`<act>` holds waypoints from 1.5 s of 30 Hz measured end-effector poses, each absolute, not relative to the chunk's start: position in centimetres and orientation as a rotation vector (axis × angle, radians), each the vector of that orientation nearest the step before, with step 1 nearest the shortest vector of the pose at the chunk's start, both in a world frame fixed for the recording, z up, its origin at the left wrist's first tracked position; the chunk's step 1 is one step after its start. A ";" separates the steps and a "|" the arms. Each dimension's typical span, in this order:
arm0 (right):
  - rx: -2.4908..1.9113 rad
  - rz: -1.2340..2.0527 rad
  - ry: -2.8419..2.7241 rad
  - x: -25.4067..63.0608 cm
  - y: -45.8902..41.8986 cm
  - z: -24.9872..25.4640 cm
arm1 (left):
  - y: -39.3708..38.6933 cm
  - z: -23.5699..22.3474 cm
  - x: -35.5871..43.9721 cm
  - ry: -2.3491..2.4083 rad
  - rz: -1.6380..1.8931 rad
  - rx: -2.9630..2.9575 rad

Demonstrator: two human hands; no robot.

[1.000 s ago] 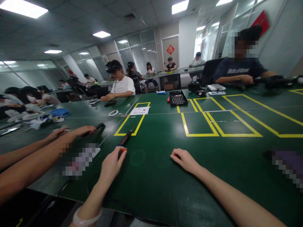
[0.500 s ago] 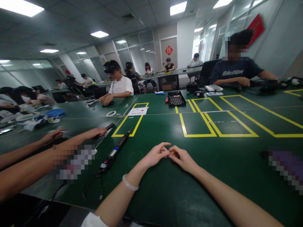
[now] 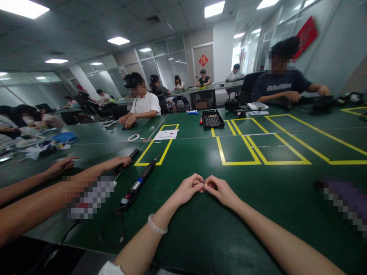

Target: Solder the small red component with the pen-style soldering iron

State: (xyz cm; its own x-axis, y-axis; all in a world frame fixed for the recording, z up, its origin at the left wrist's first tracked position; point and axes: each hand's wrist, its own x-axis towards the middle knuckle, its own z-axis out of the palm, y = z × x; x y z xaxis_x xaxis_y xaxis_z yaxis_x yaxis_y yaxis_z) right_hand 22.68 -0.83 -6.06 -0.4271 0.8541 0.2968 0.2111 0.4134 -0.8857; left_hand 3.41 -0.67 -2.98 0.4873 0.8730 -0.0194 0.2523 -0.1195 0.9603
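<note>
My left hand point(image 3: 190, 187) and my right hand point(image 3: 218, 188) meet fingertip to fingertip above the green table point(image 3: 183, 229). Both are closed in a pinch. A tiny item sits between the fingertips, mostly covered by them and too small to name. On my left wrist is a pale bracelet point(image 3: 157, 224). To the left of my hands, a dark electric screwdriver point(image 3: 139, 184) with a blue band lies on the table, its bit pointing away from me.
At the left, a co-worker's hand point(image 3: 122, 162) is on a dark tool. Yellow tape outlines point(image 3: 242, 163) mark the table ahead. Farther back are a black tray point(image 3: 213, 119) of small parts and a paper sheet point(image 3: 166, 134). A blurred purple object point(image 3: 348, 200) lies right.
My left index finger has curled in from its straighter pose. The red-orange bit seen between my fingertips is now covered. The view has shifted slightly.
</note>
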 end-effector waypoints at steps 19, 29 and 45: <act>-0.890 1.305 -1.685 22.8 -0.2 -6.9 | -1.7 -1.0 3.4 1.155 0.679 2.081; -0.969 1.245 -1.770 22.8 -0.5 -6.2 | -4.3 -0.2 -13.2 2.007 0.482 2.239; -0.989 1.244 -1.814 22.7 -0.6 -6.2 | -5.2 0.2 -19.7 2.122 0.108 1.960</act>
State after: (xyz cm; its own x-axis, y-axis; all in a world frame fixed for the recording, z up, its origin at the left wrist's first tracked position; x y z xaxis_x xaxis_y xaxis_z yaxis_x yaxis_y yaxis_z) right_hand 22.73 -0.58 -6.25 -0.4516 0.8824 0.1321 0.1941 0.2417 -0.9507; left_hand -19.74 -5.19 0.19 -0.0636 0.9892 -0.1319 0.9706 0.0921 0.2222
